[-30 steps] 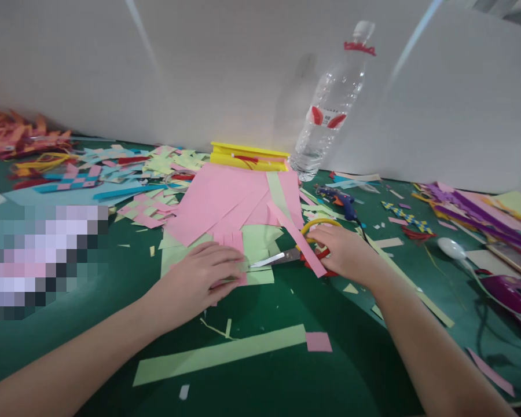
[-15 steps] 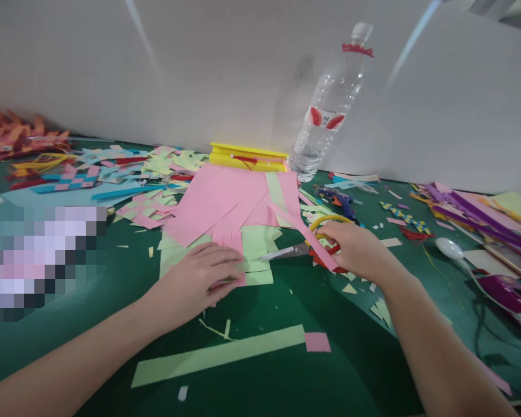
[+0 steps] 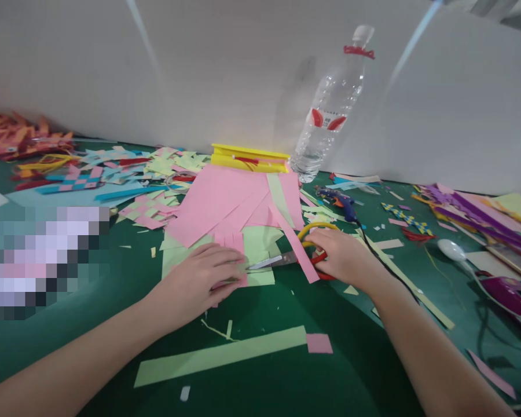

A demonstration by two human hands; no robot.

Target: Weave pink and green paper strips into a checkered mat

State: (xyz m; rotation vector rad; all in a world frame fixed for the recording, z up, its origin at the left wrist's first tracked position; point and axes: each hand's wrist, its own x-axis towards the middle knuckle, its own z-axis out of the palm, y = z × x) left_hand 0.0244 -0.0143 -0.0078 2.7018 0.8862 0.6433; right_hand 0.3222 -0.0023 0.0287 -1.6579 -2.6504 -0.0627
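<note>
My left hand (image 3: 206, 269) rests with bent fingers on a small piece of pink paper strips (image 3: 229, 238), gripping it over pale green sheets (image 3: 263, 249). In my right hand (image 3: 341, 255) are scissors (image 3: 282, 259) with yellow and red handles. Their blades point left, and the tips touch or nearly touch my left fingertips; I cannot tell which. A loose pink strip (image 3: 296, 246) crosses in front of the scissors near the handles. Large pink sheets (image 3: 217, 200) lie just beyond my hands. Most of the paper beneath my left hand is hidden.
A tilted plastic bottle (image 3: 327, 113) leans on the wall behind a yellow folder-like piece (image 3: 249, 157). Right of it lie a blue glue gun (image 3: 341, 200) with a cord and a white spoon (image 3: 451, 250). A long green strip (image 3: 221, 356) lies in front. Woven scraps (image 3: 150, 209) cover the left.
My right hand has moved left with the scissors, bringing their tips to my left fingertips. The glue gun's cord and a green strip at right are now uncovered. My left hand has stayed put.
</note>
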